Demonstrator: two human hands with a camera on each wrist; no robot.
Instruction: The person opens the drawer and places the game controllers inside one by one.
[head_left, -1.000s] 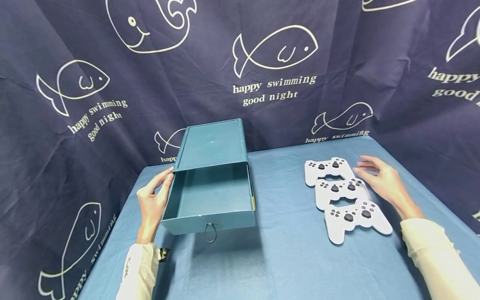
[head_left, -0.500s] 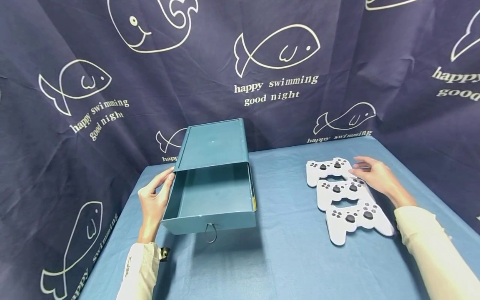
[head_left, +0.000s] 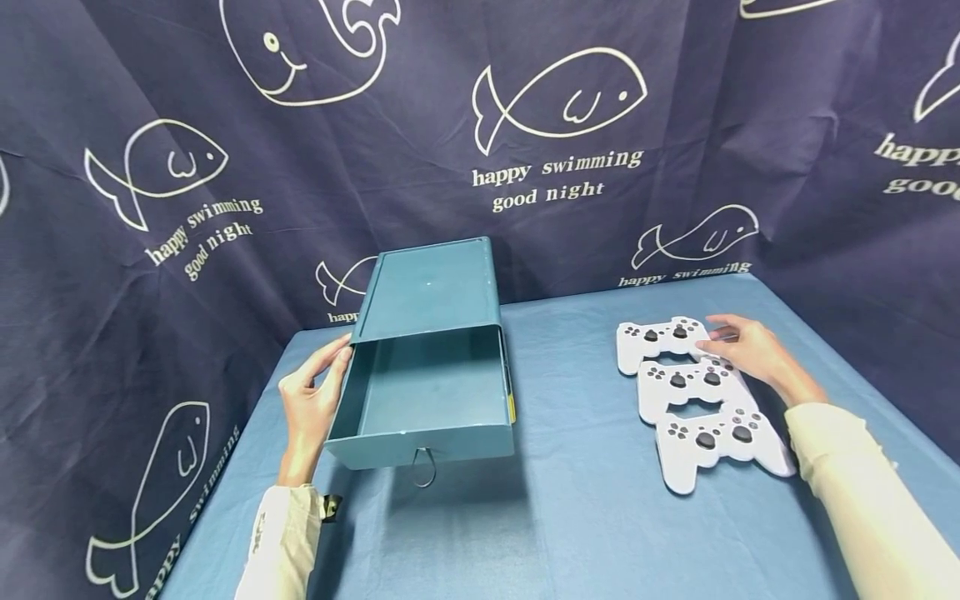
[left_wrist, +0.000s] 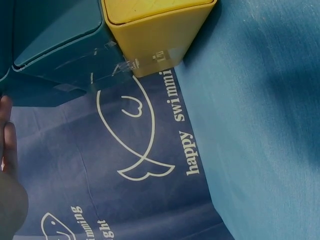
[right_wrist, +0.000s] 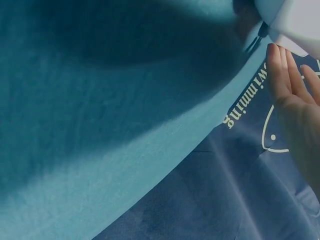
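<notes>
In the head view, a teal drawer box (head_left: 431,287) stands at centre left with its drawer (head_left: 435,392) pulled out. A wire ring pull (head_left: 424,468) hangs from the drawer front, and no items show inside. My left hand (head_left: 309,400) touches the box's left side near the drawer opening, fingers nearly straight. Three white game controllers lie in an overlapping row at the right: far (head_left: 663,346), middle (head_left: 690,390) and near (head_left: 720,450). With thumb on top and fingers at its far edge, my right hand (head_left: 753,350) pinches the far controller's right end.
A yellow box part (left_wrist: 160,30) sits against the teal box in the left wrist view. Blue cloth (head_left: 577,500) covers the table. Behind it hangs a dark blue curtain (head_left: 555,225) with white fish drawings.
My right hand has moved left onto the far controller and its fingers have closed on that end. My left hand stays at the drawer box. The head view has shifted slightly.
</notes>
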